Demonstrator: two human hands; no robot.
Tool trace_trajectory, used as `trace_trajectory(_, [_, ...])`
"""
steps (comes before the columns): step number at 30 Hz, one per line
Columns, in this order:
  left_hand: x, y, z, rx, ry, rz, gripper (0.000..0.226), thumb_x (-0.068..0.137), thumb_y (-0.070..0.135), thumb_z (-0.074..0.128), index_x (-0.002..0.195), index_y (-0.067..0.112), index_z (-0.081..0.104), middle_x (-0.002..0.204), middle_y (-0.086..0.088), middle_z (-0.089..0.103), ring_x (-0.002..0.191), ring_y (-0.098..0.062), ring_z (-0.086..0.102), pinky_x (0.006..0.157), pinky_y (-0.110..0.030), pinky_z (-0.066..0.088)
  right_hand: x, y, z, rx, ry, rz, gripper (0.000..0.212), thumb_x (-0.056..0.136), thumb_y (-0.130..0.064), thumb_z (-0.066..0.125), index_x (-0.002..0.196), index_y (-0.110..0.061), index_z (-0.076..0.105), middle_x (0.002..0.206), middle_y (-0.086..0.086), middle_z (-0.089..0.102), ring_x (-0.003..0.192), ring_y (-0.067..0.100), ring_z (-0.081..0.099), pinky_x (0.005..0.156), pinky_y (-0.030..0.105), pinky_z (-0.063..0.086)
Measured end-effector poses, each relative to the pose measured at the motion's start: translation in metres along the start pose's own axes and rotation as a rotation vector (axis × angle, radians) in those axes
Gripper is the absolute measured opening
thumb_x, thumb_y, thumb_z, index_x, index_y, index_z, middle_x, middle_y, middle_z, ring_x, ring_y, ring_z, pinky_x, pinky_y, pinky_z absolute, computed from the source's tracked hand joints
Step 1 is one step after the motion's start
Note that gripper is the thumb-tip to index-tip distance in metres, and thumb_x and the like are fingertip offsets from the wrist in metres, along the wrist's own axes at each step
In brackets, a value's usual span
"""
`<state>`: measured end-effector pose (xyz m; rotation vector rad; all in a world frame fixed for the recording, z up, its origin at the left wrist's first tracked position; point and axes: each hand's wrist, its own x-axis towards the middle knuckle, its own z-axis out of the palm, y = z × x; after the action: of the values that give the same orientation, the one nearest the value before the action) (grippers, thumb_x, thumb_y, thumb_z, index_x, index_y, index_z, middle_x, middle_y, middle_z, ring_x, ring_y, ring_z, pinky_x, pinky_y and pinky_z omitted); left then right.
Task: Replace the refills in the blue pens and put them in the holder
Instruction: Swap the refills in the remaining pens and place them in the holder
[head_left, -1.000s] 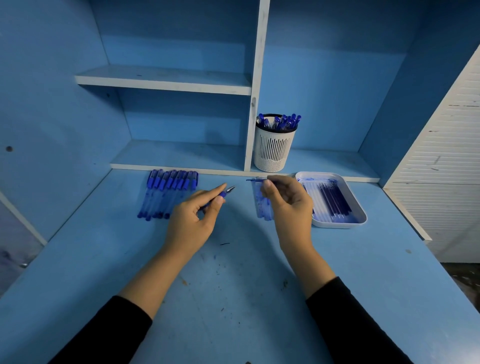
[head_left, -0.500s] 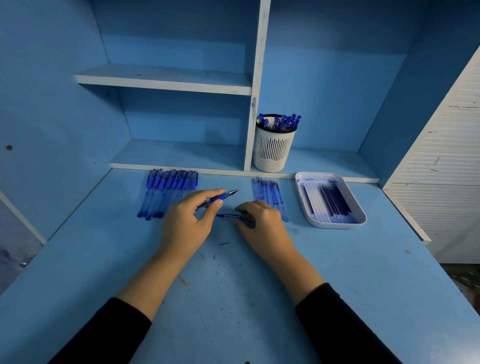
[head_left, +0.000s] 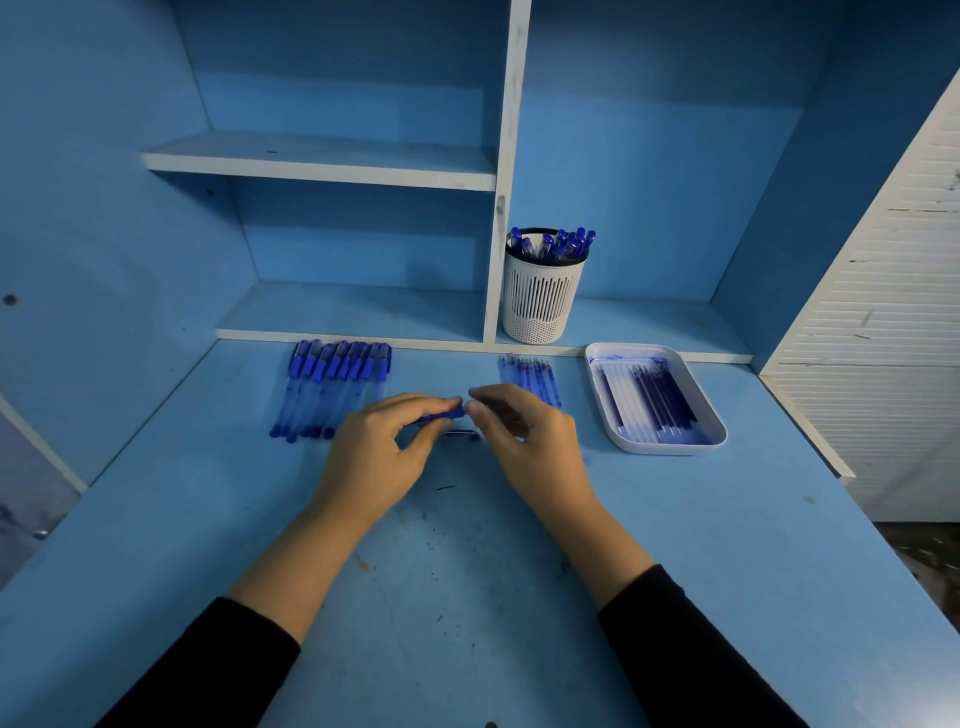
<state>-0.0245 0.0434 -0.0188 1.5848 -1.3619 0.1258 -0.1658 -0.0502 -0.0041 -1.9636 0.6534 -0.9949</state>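
The right hand (head_left: 524, 441), which a second ago is seen over the loose refills (head_left: 530, 376) and half a second ago low on the desk (head_left: 467, 597) at a small dark blue piece (head_left: 462, 434), is now raised and brought against the left hand (head_left: 374, 457). The blue pen (head_left: 441, 415) is kept where it was, gripped between the left thumb and curled fingers just above the desk. Its pointed end, bare in the two earlier views, is now covered by the right fingertips, which are curled and pinched at that end. Whether only the tip or a separate part is pinched there cannot be told. The small piece is left lying on the desk under the two hands. From this it is judged that the pen in hand is being worked at its tip end, either opened or closed up, and that its refill change is under way rather than finished. The row of pens (head_left: 332, 389) at the left is untouched, the tray (head_left: 670, 447) of refills is unmoved at the right, and the holder (head_left: 543, 301) on the shelf behind already carries several pens.
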Motion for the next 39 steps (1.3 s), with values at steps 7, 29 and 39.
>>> trace_trajectory(7, [-0.001, 0.003, 0.001, -0.100, -0.024, -0.047, 0.026, 0.087, 0.006, 0.071, 0.106, 0.022, 0.075, 0.095, 0.036, 0.067, 0.088, 0.003, 0.067, 0.077, -0.014, 0.052, 0.003, 0.000, -0.003, 0.100, 0.001, -0.040, 0.012, 0.086, -0.002, 0.066, 0.088, -0.012, 0.071, 0.081, -0.004, 0.070, 0.076, 0.015, 0.064, 0.073, 0.025, 0.053])
trace_trajectory(29, [-0.001, 0.001, -0.001, -0.089, -0.014, -0.011, 0.024, 0.084, 0.006, 0.074, 0.105, 0.018, 0.075, 0.099, 0.022, 0.069, 0.091, 0.003, 0.067, 0.081, -0.014, 0.052, 0.006, -0.002, -0.016, 0.303, -0.133, 0.157, 0.013, 0.087, 0.001, 0.065, 0.098, -0.007, 0.066, 0.095, 0.005, 0.070, 0.086, 0.010, 0.066, 0.076, 0.020, 0.053])
trace_trajectory(39, [-0.001, 0.000, 0.000, -0.073, -0.017, 0.007, 0.024, 0.083, 0.006, 0.074, 0.104, 0.017, 0.076, 0.098, 0.022, 0.069, 0.090, 0.003, 0.067, 0.079, -0.014, 0.052, 0.005, -0.003, -0.014, 0.275, -0.129, 0.151, 0.014, 0.087, -0.002, 0.066, 0.098, -0.009, 0.070, 0.093, 0.004, 0.072, 0.087, 0.013, 0.068, 0.077, 0.019, 0.053])
